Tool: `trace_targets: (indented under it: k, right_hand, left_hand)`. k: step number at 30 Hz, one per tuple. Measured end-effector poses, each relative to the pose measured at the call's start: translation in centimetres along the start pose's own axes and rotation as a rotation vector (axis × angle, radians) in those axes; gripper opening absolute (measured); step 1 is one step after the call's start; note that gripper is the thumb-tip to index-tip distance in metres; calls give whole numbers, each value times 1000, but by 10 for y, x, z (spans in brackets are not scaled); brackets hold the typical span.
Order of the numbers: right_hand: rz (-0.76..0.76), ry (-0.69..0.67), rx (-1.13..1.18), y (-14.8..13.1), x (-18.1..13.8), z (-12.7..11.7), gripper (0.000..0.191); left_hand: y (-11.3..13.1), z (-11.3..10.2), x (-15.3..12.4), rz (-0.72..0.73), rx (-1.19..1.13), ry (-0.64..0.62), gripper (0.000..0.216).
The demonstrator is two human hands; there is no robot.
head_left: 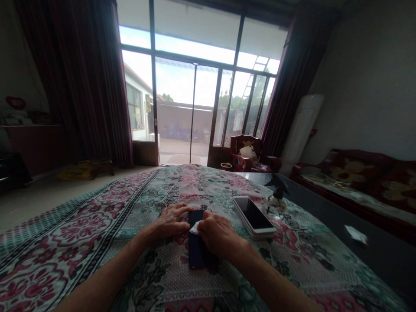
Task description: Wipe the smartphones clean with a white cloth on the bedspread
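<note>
A dark, flat smartphone (200, 256) lies on the patterned cloth in front of me, its long side pointing away. My right hand (217, 232) is closed around a crumpled white tissue (195, 228), which is pressed on the phone's surface. The hand covers part of the phone's right side. My left hand (173, 220) rests at the phone's left edge with its fingers apart, the fingertips close to or touching it. To the right of my right hand lies a stack of white phones (255, 216), the top one with a dark screen facing up.
A small glass vessel (275, 206) with a dark top stands just behind the stack. The floral cloth (136, 255) covers much of the dark table (367, 260). Another white tissue (356, 235) lies on its right. Beyond are a wooden armchair (238, 151), a sofa (357, 167) and glass doors.
</note>
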State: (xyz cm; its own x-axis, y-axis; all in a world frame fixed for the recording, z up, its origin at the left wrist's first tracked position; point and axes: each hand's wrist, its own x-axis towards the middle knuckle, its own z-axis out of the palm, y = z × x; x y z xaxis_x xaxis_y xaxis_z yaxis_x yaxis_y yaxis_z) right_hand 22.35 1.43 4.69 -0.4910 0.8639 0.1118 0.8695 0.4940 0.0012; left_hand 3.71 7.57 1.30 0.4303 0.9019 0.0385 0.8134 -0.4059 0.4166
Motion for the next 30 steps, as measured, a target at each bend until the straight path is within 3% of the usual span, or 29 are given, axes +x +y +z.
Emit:
trace_targets:
  k: [8, 17, 24, 30]
  right_hand:
    - [-103, -8, 34, -12, -2, 5, 22]
    - [46, 49, -9, 7, 4, 8, 31]
    - [-53, 13, -21, -10, 1, 5, 24]
    - [-75, 10, -13, -1, 1, 1, 23]
  left_hand:
    - [-4, 3, 2, 14, -26, 5, 58]
    - [-6, 4, 3, 35, 10, 12, 56]
    - [-4, 4, 3, 8, -18, 15, 58]
    - [-6, 4, 3, 20, -27, 35, 57]
